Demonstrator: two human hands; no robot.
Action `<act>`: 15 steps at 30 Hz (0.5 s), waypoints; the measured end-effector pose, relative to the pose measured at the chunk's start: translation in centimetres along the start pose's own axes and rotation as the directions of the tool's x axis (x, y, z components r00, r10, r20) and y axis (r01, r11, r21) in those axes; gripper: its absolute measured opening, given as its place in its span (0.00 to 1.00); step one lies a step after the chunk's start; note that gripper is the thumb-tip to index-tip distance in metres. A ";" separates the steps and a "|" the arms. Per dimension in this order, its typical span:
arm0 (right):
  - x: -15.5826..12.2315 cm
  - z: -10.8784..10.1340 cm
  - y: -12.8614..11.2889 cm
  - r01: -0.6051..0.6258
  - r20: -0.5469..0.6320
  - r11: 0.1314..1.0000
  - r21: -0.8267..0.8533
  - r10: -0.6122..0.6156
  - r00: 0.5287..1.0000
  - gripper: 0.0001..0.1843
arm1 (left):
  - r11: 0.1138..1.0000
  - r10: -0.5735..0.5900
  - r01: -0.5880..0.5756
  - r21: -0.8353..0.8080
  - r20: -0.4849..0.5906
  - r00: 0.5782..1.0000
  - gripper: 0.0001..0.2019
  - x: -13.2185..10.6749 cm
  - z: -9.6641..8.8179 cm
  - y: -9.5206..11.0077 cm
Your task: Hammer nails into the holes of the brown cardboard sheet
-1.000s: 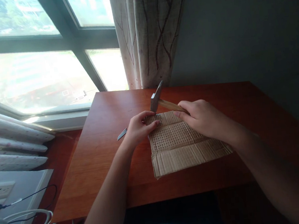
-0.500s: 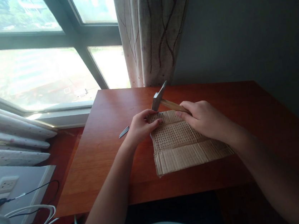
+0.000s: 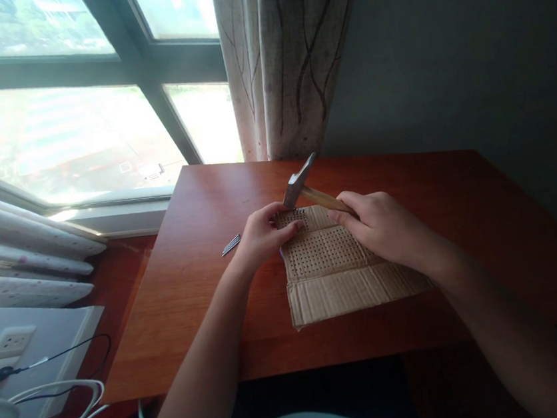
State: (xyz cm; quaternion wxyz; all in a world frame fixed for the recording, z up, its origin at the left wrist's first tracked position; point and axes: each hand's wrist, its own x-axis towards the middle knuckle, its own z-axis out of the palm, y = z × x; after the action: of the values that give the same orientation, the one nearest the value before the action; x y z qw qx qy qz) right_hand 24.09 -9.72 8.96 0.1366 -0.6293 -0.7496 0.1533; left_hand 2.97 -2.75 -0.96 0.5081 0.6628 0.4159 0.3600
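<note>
A brown cardboard sheet [image 3: 336,276] full of small punched holes lies on the red-brown wooden table [image 3: 206,284]. My right hand [image 3: 384,227] is closed round the wooden handle of a hammer [image 3: 300,183], whose metal head hangs just above the sheet's far left corner. My left hand [image 3: 262,238] rests at that same corner with its fingertips pinched together on the cardboard under the hammer head. What they pinch is too small to make out.
A few loose nails [image 3: 231,244] lie on the table left of my left hand. A patterned curtain [image 3: 286,60] hangs behind the table beside a large window [image 3: 60,106]. A wall socket with white cables [image 3: 38,397] sits at the lower left.
The view has shifted slightly, so the table sits a little further right in the picture. The hammer head stays just above the sheet's corner, and both hands hold their places.
</note>
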 end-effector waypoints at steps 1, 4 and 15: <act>0.0 0.1 0.1 0.001 0.005 1.000 -0.004 -0.001 1.000 0.13 | 1.000 -0.001 0.001 -0.010 0.004 1.000 0.21 0.0 0.0 0.0; 0.0 0.2 0.3 0.006 0.019 1.000 -0.013 -0.006 1.000 0.14 | 0.999 0.007 -0.007 -0.033 0.010 1.000 0.20 0.0 0.0 0.0; -0.4 0.2 0.8 0.037 -0.117 0.994 0.104 -0.025 0.993 0.11 | 0.998 0.018 -0.016 0.062 -0.021 1.000 0.20 0.0 -0.1 -0.3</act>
State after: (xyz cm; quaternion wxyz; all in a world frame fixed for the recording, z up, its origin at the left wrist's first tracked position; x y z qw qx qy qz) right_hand 24.82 -9.97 8.43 0.2151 -0.6171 -0.7410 0.1541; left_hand 2.78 -2.64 -1.27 0.4799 0.6778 0.4265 0.3584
